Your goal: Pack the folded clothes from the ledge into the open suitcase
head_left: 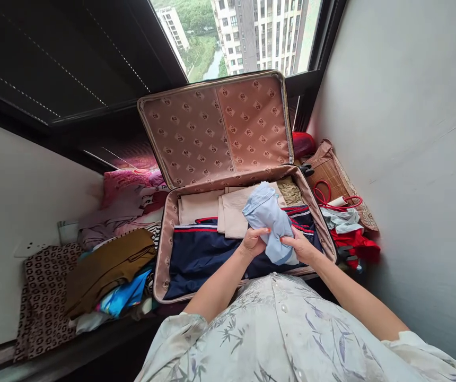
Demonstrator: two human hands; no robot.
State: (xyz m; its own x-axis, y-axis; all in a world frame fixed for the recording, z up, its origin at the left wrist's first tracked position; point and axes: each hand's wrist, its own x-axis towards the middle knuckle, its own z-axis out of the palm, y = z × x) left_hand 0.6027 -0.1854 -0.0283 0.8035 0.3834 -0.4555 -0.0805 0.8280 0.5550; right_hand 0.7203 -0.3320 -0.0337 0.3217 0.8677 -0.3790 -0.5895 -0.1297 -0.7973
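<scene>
My left hand (254, 241) and my right hand (300, 246) both grip a bunched light blue cloth garment (266, 209), thumbs on top of it. Its exact kind cannot be made out. The garment is held above an open suitcase (164, 265) with a pink patterned lining. Inside the case, navy clothing (200, 265) with red and white stripes lies along the near side. Folded beige cloth (234, 209) rests behind and partly over it. A khaki knitted piece (290, 192) sits in the far right corner.
The suitcase lid (220, 127) leans upright against the window. To the left are piled clothes, including a brown garment (108, 265) and a pink pillow (128, 183). On the right lie a red cord (323, 196), red cloth (359, 246) and a rolled mat (331, 170) beside the wall.
</scene>
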